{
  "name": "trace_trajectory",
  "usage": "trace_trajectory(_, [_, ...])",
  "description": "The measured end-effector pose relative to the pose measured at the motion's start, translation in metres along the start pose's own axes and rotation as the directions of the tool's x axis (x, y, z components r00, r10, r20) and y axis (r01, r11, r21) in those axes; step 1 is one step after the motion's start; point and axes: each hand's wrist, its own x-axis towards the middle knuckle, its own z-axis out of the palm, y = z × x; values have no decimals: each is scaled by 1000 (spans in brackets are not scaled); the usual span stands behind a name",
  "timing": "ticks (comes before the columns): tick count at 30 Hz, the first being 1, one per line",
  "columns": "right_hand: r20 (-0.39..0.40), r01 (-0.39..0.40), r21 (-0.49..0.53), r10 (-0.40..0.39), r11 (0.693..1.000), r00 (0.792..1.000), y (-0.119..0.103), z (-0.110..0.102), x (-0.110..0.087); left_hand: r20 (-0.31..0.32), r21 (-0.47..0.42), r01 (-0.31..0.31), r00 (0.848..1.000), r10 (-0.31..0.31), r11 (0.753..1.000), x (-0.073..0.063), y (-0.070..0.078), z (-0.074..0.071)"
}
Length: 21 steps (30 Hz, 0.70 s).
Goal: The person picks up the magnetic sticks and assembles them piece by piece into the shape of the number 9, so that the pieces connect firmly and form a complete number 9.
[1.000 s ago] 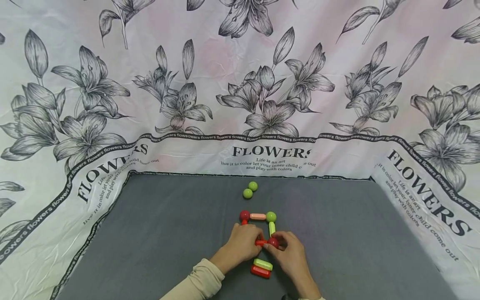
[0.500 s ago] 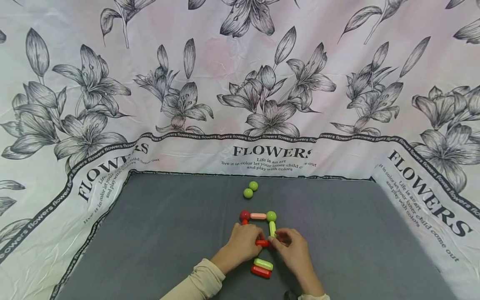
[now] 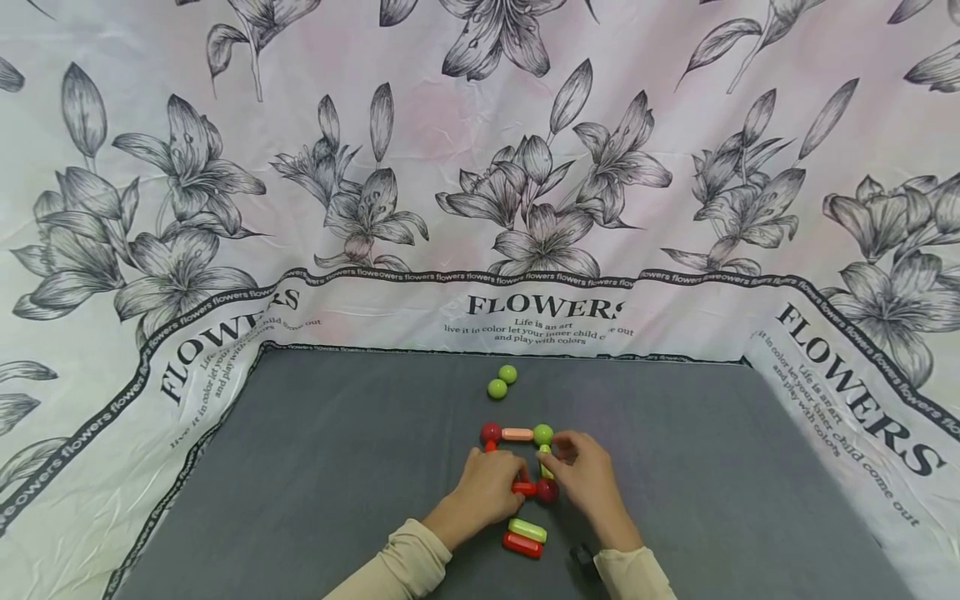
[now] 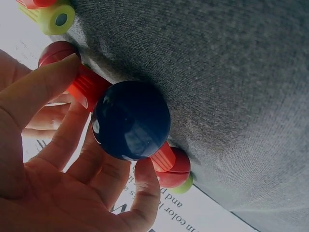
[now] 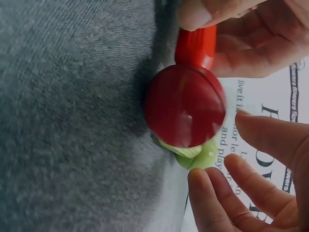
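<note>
A frame of ball-and-stick toy pieces lies on the grey cloth. My left hand (image 3: 489,483) pinches the front red stick (image 3: 525,488) between thumb and fingers; a dark blue ball (image 4: 131,120) sits at one end, under the hand and hidden in the head view. The stick's other end meets a dark red ball (image 3: 547,490). Beside the yellow-green stick (image 3: 546,472), my right hand (image 3: 588,479) has thumb and fingers spread, close to the green ball (image 3: 542,434). A peach stick (image 3: 517,434) joins that ball to another red ball (image 3: 491,432).
Two loose green balls (image 3: 497,389) lie beyond the frame. In front of it, a yellow-green stick (image 3: 528,530) and a red stick (image 3: 522,545) rest side by side. Flower-printed cloth (image 3: 540,317) borders the grey surface (image 3: 360,433) at the back and sides.
My right hand has let go of the near red ball and moved away from me, along the yellow-green stick toward the green ball. The left hand stays in place, pinching the red stick.
</note>
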Motion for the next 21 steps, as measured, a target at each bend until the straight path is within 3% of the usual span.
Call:
trace_trajectory(12, [49, -40, -39, 42, 998, 998, 6, 10, 4, 11, -4, 5, 1000, -5, 1000, 0, -1, 0])
trace_trajectory(21, [59, -141, -10, 141, 990, 988, 4, 10, 7, -3, 9, -10, 1000, 10, 1000, 0, 0, 0])
